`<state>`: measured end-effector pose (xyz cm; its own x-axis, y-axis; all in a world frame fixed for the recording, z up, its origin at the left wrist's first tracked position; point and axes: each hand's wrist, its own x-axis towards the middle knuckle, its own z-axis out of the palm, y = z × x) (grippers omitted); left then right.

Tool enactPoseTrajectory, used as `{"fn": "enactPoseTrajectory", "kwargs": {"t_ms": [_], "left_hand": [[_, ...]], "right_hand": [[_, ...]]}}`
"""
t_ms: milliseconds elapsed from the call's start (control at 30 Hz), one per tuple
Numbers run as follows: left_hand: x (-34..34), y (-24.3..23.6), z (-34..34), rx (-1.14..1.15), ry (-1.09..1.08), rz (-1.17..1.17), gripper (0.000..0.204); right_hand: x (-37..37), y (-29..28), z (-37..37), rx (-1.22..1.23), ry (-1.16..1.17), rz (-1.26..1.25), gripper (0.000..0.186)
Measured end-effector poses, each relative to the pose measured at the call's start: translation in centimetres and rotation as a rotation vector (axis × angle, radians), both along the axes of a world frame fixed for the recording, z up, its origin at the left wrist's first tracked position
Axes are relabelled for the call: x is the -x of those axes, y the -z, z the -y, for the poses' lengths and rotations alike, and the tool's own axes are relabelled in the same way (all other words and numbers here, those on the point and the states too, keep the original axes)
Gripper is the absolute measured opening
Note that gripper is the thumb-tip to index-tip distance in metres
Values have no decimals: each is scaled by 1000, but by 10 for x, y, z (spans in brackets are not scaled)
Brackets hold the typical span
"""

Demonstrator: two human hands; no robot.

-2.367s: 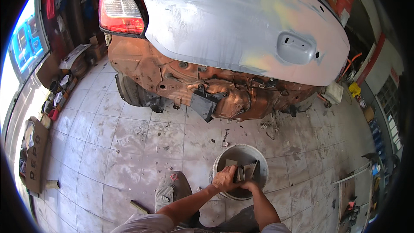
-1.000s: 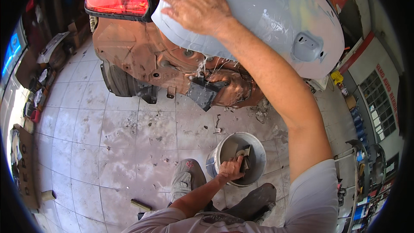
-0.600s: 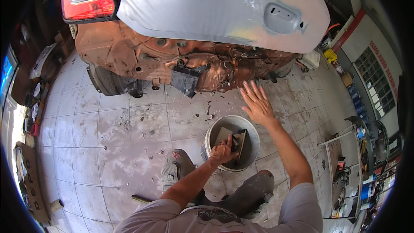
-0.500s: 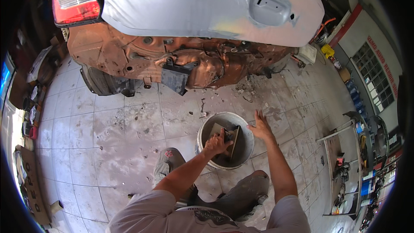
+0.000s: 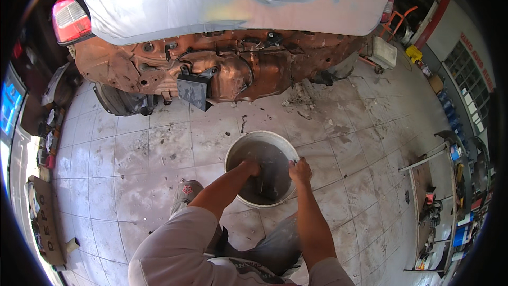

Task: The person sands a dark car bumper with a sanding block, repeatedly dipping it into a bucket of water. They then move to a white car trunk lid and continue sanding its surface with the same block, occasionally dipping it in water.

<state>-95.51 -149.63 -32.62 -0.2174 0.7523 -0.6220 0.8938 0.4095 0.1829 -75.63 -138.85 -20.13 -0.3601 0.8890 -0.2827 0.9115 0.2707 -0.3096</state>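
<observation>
A whitish round bucket [image 5: 263,133] stands on the tiled floor in front of me, holding murky grey-brown water. My left hand [image 5: 253,167] reaches down into it; the fingers are under the water, so what they hold cannot be made out. A faint straight edge shows in the water just beside that hand. At the right side of the bucket, my right hand [image 5: 300,171] is closed on the rim, thumb toward the inside.
Beyond the bucket is a car's rear with a silver-grey trunk lid [image 5: 174,0], bare brownish body panel [image 5: 227,79] and red tail light [image 5: 71,19]. A metal rack [image 5: 423,201] stands at right, a cardboard box [image 5: 45,217] at left. Debris dots the tiles.
My left hand has gone deeper into the bucket, and the flat tan pieces seen there are now hidden in murky water. My right hand, open beside the bucket before, now grips its rim.
</observation>
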Motion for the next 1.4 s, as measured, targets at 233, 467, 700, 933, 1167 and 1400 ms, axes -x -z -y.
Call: {"fn": "enactPoseTrajectory", "kwargs": {"t_ms": [233, 467, 700, 933, 1167, 1400], "left_hand": [[50, -276, 64, -241, 119, -222, 70], [163, -498, 134, -1114, 461, -1133, 81], [171, -538, 149, -1200, 359, -1301, 63], [156, -534, 62, -1038, 632, -1327, 68], [158, -528, 101, -1239, 485, -1291, 61], [177, -526, 82, -1179, 641, -1273, 62]], "right_hand": [[12, 11, -32, 73, -30, -27, 54], [11, 19, -37, 97, -22, -117, 51], [11, 27, -36, 13, -58, -128, 51], [4, 36, -38, 79, -76, -194, 54], [4, 42, -41, 4, -166, -289, 51], [3, 47, -44, 58, -125, -343, 51]]}}
